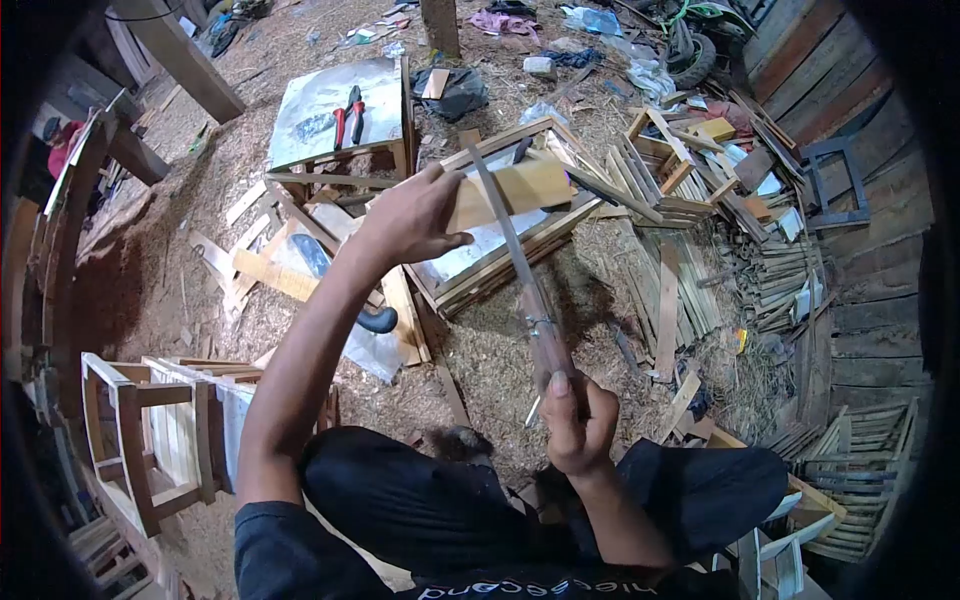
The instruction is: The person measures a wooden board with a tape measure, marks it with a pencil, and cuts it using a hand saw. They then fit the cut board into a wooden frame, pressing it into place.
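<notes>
My left hand (pixel 415 215) is closed around the near end of a short, flat wooden board (pixel 530 188), holding it over a low wooden frame with a whitish top (pixel 455 262). In my right hand (pixel 580 420) is the wooden handle of a machete (pixel 510 240), gripped low and close to my knees. Its long narrow blade points away from me and crosses over the board just beyond my left fingers. Beside the board's far end, a dark tool handle (pixel 620 200) lies across the frame's edge.
Red-handled pliers (pixel 350 120) lie on a white-topped stool (pixel 300 105) ahead. A saw with a dark curved handle (pixel 378 320) rests among offcuts at left. Small wooden frames (pixel 160 430) stand left; slatted pieces (pixel 655 170) and piled sticks (pixel 775 275) lie right. Shavings cover the ground.
</notes>
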Tool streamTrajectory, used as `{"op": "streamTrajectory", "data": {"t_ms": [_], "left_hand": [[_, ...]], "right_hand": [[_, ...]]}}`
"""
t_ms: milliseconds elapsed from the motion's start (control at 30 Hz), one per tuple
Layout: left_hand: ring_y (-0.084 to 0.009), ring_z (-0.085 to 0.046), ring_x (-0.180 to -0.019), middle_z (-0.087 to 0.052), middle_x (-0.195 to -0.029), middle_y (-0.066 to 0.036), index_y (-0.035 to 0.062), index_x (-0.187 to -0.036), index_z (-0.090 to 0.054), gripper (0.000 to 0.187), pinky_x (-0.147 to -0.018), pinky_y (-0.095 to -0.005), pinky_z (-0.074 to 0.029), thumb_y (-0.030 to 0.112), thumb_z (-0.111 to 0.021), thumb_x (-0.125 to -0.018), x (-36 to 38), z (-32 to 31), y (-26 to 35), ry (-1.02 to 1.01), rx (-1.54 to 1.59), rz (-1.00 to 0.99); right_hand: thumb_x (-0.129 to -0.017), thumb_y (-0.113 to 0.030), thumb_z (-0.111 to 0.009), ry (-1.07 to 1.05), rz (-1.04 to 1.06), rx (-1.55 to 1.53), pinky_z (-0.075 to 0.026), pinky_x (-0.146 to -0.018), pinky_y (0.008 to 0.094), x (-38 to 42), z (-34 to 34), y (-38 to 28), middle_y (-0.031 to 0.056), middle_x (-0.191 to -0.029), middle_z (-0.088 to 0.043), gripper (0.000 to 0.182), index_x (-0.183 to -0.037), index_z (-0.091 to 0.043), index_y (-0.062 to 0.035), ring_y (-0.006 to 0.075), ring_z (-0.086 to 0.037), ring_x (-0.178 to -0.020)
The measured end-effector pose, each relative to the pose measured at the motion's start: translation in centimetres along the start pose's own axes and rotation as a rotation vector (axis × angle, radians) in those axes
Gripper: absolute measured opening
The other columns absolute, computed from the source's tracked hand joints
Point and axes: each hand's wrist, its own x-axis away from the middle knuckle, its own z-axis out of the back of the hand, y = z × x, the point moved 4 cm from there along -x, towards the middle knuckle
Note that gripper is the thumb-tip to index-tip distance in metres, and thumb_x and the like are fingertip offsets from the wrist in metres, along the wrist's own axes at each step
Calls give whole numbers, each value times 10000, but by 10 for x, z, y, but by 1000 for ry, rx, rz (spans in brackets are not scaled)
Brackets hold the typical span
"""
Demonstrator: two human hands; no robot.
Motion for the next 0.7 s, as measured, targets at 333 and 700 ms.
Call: {"op": "streamTrajectory", "data": {"t_ms": [333,700], "left_hand": [[-379,-514,-1145,-543,-1171,-230,-48,-1354,-478,685,-973,-493,-396,512,-530,-963,9,-99,35,-22,-99,59],[-385,-526,-1071,-525,-1130,-245,-83,-1289,-462,580,-918,-503,-406,416,-467,-994,9,-108,32,43,-138,38]], "right_hand": [[-1029,-253,-510,48,-109,72,-297,-455,275,25,6,78,-3,-556,-461,439,-638,-456,-62,83,-419,-473],[-1033,-248,-503,71,-183,-69,-292,-434,261,17,14,101,-15,-541,-404,435,-645,-425,-66,71,-381,-453]]}}
